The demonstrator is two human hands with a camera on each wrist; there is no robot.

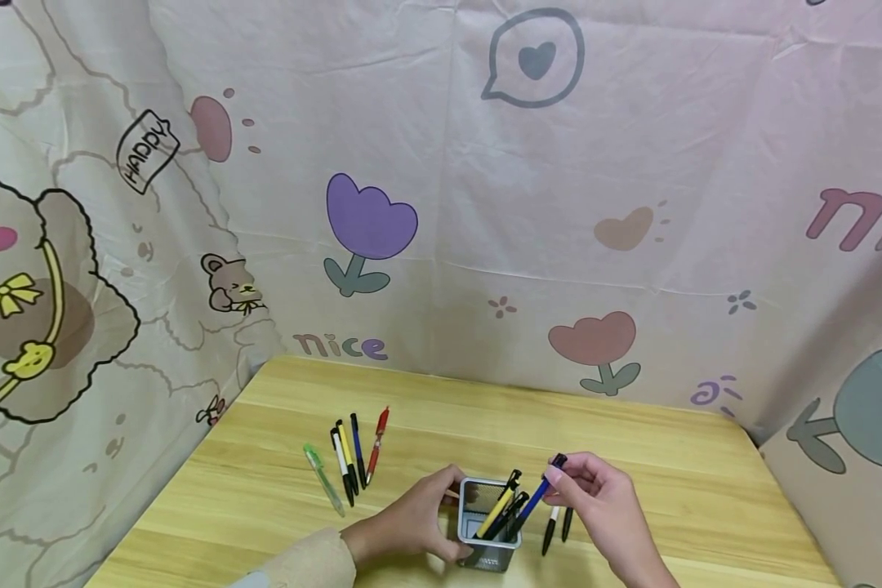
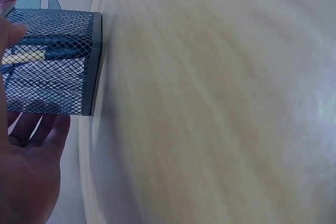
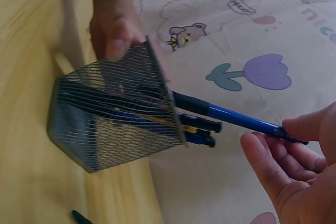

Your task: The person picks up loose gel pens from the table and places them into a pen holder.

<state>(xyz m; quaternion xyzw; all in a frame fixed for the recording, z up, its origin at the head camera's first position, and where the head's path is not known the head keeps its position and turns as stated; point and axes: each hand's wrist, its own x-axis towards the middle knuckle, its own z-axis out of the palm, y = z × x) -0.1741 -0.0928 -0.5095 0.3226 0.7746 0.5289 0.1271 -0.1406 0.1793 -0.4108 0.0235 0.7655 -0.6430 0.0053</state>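
Observation:
A square wire-mesh pen holder (image 1: pixel 489 559) stands on the table with a yellow pen (image 1: pixel 496 513) and other dark-gripped pens leaning in it. My left hand (image 1: pixel 415 520) grips its left side, thumb at the near face and fingers around the back. Between thumb and fingertips, my right hand (image 1: pixel 604 508) pinches the clip end of a blue pen (image 1: pixel 536 501). That pen slants down to the left, its black grip (image 3: pixel 190 102) entering the holder's mouth in the right wrist view. The mesh wall (image 2: pixel 50 85) fills the upper left of the left wrist view, beside the left fingers.
Left of the holder lie a green pen (image 1: pixel 324 480), a white pen (image 1: pixel 341 461), a yellow pen (image 1: pixel 346 447), a blue pen (image 1: pixel 358 452) and a red pen (image 1: pixel 378 445). A white-and-black pen (image 1: pixel 550 531) and a dark pen (image 1: pixel 567 524) lie by the right hand. Printed cloth (image 1: pixel 441 327) hangs behind the table.

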